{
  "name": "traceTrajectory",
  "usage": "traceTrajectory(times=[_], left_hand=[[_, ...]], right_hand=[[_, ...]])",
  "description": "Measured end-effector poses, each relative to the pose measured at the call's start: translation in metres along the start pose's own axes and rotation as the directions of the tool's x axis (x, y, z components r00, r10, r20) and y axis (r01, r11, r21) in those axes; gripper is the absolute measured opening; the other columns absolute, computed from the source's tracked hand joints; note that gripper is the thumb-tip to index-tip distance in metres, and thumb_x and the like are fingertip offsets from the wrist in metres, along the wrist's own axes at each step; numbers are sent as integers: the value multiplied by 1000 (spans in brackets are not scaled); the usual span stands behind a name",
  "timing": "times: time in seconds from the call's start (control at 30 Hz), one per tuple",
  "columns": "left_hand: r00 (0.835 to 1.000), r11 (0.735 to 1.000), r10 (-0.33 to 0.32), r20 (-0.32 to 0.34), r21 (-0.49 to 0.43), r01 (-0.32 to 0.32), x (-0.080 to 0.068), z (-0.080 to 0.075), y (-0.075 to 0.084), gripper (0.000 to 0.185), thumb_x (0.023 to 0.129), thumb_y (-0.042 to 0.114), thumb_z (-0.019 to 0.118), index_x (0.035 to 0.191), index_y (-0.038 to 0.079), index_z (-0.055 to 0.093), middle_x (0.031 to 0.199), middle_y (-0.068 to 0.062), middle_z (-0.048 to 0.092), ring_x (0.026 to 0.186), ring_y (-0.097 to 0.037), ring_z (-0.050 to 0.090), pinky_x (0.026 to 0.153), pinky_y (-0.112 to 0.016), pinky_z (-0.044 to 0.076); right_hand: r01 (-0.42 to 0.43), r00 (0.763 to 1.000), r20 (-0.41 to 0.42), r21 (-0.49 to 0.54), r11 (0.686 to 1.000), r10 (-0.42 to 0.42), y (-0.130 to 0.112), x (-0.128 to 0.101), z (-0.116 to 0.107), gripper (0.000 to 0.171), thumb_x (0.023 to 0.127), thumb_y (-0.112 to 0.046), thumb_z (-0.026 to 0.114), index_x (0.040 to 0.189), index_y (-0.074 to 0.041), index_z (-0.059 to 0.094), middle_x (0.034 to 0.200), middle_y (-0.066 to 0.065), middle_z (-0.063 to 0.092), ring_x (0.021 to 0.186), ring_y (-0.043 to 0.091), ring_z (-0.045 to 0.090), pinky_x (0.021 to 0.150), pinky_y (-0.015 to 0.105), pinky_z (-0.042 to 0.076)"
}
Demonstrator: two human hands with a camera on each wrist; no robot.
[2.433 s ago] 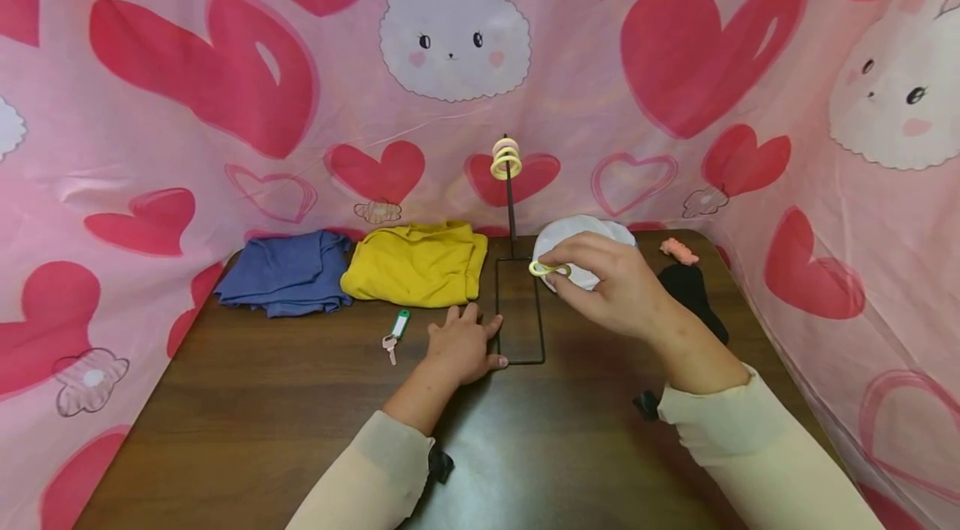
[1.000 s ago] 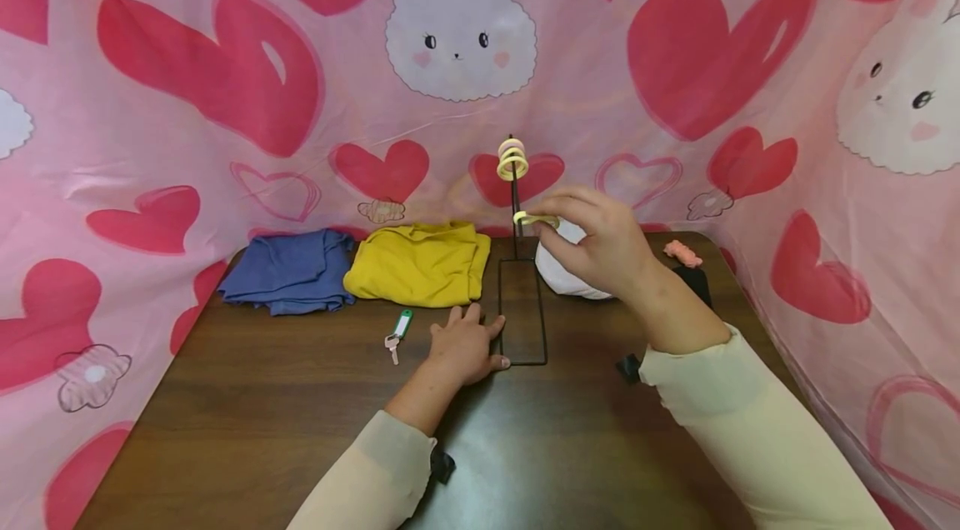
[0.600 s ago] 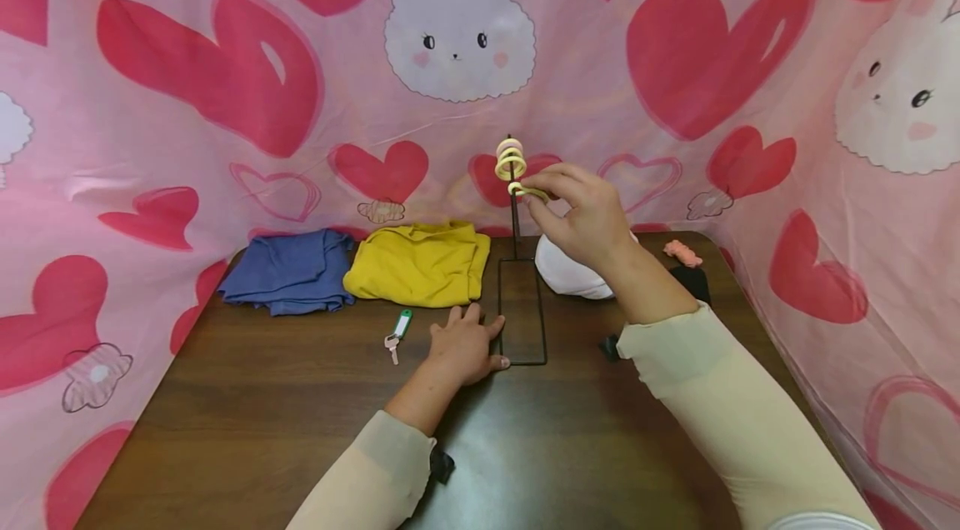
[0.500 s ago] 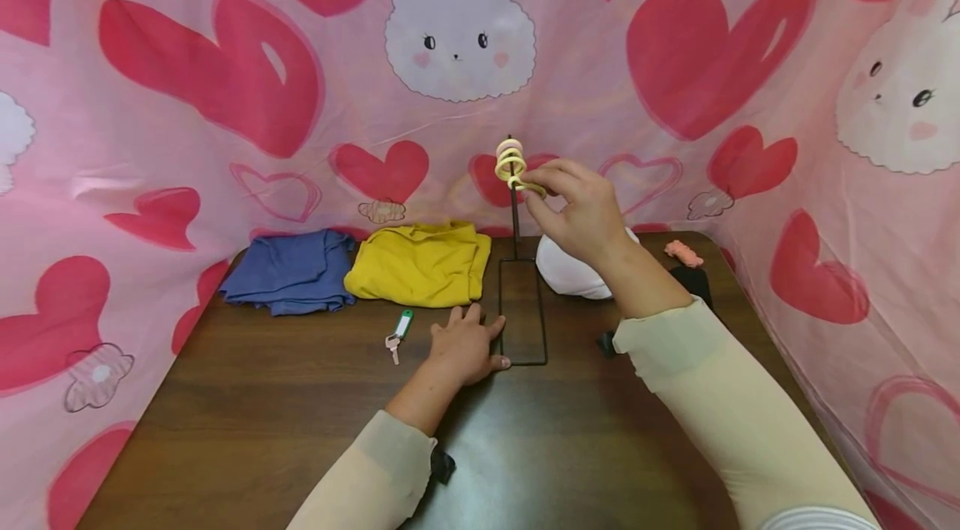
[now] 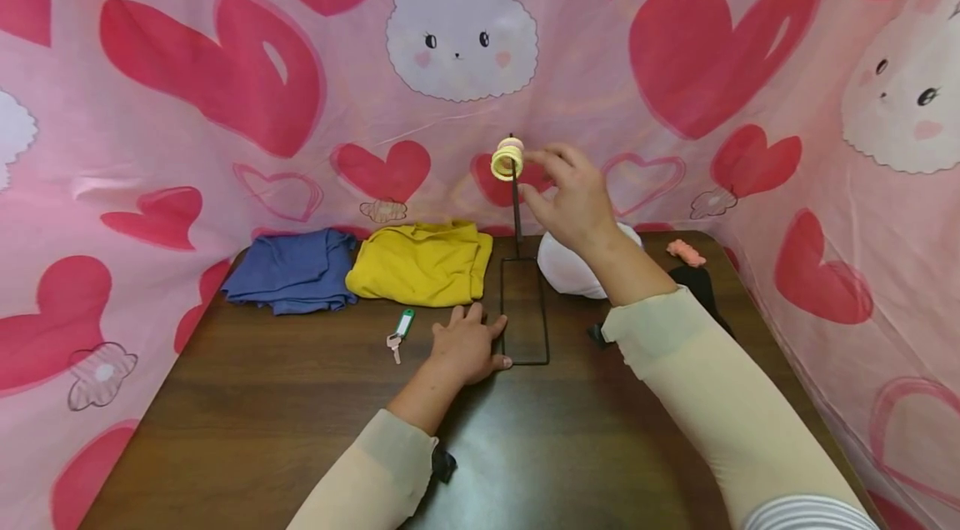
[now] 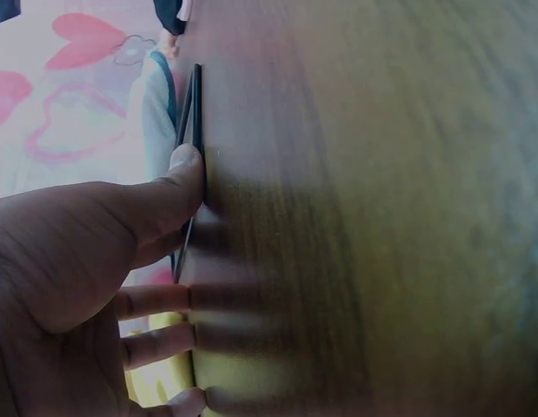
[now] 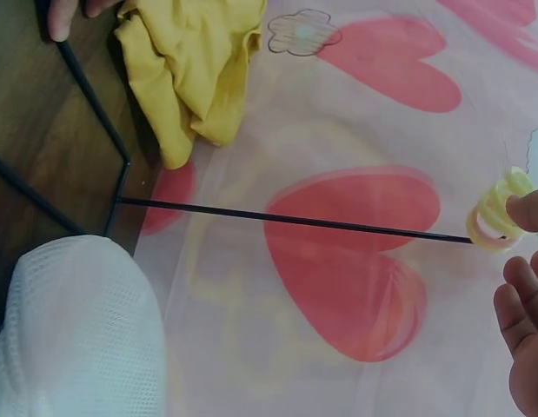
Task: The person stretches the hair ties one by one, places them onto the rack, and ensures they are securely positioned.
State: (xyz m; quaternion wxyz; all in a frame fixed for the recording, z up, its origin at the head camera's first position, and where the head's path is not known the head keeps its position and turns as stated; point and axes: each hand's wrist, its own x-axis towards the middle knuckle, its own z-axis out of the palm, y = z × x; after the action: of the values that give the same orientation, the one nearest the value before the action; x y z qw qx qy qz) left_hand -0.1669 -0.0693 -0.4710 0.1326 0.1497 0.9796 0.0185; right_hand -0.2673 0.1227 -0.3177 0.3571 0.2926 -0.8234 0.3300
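The black wire stand (image 5: pixel 522 297) is upright on the wooden table (image 5: pixel 247 413). The yellow rings (image 5: pixel 507 158) hang at the top of its post. The right hand (image 5: pixel 567 197) is just beside them, fingers loosely spread, one fingertip (image 7: pixel 527 208) touching the rings. The left hand (image 5: pixel 467 344) lies flat, fingers straight, thumb against the stand's base frame

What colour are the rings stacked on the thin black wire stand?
Pale yellow rings, clearest in the head view.
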Motion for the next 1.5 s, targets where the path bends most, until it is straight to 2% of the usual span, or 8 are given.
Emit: traceTrajectory(times=[0.23,0.6,0.87,1.1,1.27,1.5], left_hand=[[1000,1000,-9,8,10,9,-1,0,-1,77,90,68,65,158,39,43,143,-9,45,126,-33,39,96,-65,41],[1000,1000,-11,-6,1,11,-2,-1,-3,77,90,68,66,158,39,45,145,-9,45,127,-33,39,96,-67,41],[1000,1000,-2,-6,11,2,-2,-1,-2,77,90,69,65,158,39,44,145,-9,45,126,-33,39,96,-66,42],[1000,1000,-5,2,-3,5,-3,-3,-1,76,91,67,65,158,38,44,147,-9,44,128,-34,38,96,-66,41],[1000,1000,3,-5,-10,-3,-2,-3,-1,76,91,67,65,159,38,44,146,-9,44,129,-34,38,96,-67,40],[1000,1000,5,-4,-11,-6,-3,-1,0,77,91,67,65,158,38,44,147,-9,44,129,-34,39,97,-67,41]], right_hand=[[-22,1000,-4,49,999,22,0,-23,-11,31,87,-12,80,117,-3,75,111,13,68,81,25,67,77,43,58],[-4,1000,-6,113,994,5,5,-66,-28,33,82,-6,85,114,-5,77,109,8,72,78,21,67,74,39,56],[-47,997,72,126,991,39,13,-97,-45,37,80,-1,85,115,-5,76,110,8,71,82,21,66,77,29,53],[-52,991,131,102,993,39,26,-119,-56,38,78,-1,87,114,-7,76,109,6,71,82,21,66,72,32,52],[-89,974,215,41,995,78,45,-142,-64,36,78,-3,88,112,-7,76,104,2,73,82,19,67,70,34,55],[-184,926,326,-46,982,189,72,-179,-75,34,82,-2,85,114,-4,75,93,6,71,78,21,68,68,38,57]])
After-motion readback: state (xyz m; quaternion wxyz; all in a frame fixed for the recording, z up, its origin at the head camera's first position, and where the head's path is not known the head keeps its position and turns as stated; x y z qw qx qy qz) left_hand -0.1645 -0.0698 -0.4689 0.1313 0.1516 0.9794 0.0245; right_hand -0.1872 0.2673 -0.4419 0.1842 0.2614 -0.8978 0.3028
